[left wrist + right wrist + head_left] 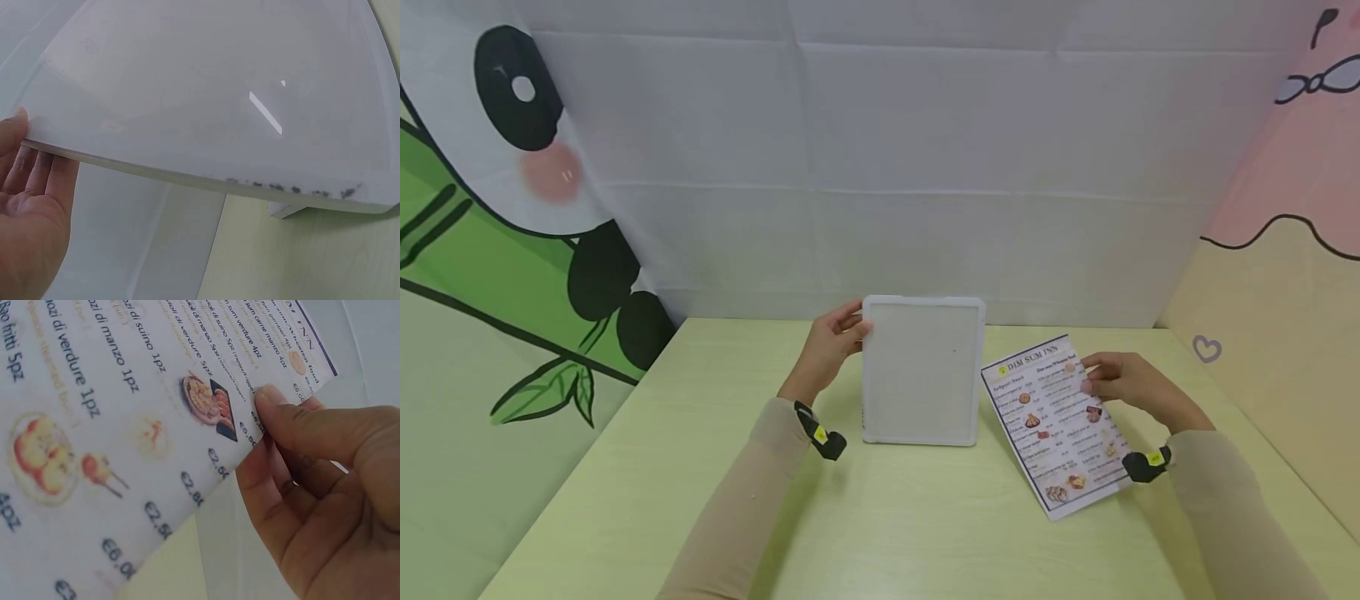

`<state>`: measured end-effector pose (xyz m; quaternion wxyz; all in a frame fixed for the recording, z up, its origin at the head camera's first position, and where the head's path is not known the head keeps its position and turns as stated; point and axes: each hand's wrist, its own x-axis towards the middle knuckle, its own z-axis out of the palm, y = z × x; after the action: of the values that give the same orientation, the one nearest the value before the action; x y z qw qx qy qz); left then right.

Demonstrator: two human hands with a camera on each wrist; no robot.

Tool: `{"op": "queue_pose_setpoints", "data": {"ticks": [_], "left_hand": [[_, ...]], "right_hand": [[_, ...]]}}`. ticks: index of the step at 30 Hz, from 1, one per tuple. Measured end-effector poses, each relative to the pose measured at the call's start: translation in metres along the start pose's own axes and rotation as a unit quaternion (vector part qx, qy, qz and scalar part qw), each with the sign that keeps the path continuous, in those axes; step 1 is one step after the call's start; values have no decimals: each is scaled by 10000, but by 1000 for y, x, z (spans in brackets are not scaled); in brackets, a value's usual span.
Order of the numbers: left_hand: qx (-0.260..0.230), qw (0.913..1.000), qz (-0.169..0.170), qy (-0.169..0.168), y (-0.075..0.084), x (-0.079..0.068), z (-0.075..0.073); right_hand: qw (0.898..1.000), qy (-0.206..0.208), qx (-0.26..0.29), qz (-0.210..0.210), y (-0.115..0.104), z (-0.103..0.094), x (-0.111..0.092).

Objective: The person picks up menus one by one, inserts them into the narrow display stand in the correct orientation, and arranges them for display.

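A white framed display stand (pixel 921 375) stands upright near the middle of the table, its front panel blank. My left hand (pixel 829 348) pinches its upper left edge, thumb in front and fingers behind. The left wrist view shows dark scuffs along the edge of the stand (pixel 187 94) and part of a foot behind it. To the right, my right hand (pixel 1138 385) pinches a printed menu sheet (pixel 1056 425) headed "Dim Sum Inn" by its right edge. The menu tilts to the left, its printed face toward me. In the right wrist view the thumb lies over the menu's front (pixel 144 425).
The pale yellow-green table (pixel 880 533) reaches back to a white cloth backdrop (pixel 887 167). A panel with a cartoon panda and bamboo (pixel 490 225) borders the left side. A pink and cream panel (pixel 1285 317) borders the right.
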<state>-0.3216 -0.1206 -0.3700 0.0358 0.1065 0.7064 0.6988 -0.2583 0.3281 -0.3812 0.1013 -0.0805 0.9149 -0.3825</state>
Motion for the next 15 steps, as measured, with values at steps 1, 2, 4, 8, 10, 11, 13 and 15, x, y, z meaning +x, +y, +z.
{"op": "queue_pose_setpoints", "data": {"ticks": [1, 2, 4, 8, 10, 11, 13, 15], "left_hand": [[2, 10000, -7, 4, 0, 0, 0], [4, 10000, -13, 6, 0, 0, 0], [-7, 10000, -26, 15, 1, 0, 0], [-8, 10000, -22, 36, 1, 0, 0], [-13, 10000, -7, 43, 1, 0, 0], [-25, 10000, -1, 42, 1, 0, 0], [-26, 10000, 14, 31, 1, 0, 0], [-19, 10000, 32, 3, 1, -1, 0]], "right_hand": [[10000, 6, 38, -15, -1, -1, 0], [10000, 8, 55, -30, -2, -2, 0], [9999, 28, 91, -31, -4, -3, 0], [9999, 61, 130, -33, -9, -5, 0], [9999, 80, 121, -51, -11, -6, -1], [9999, 87, 120, -58, -12, -6, -1], [9999, 120, 83, -77, -13, -7, -1], [9998, 151, 51, -91, -14, -8, -1]]}}
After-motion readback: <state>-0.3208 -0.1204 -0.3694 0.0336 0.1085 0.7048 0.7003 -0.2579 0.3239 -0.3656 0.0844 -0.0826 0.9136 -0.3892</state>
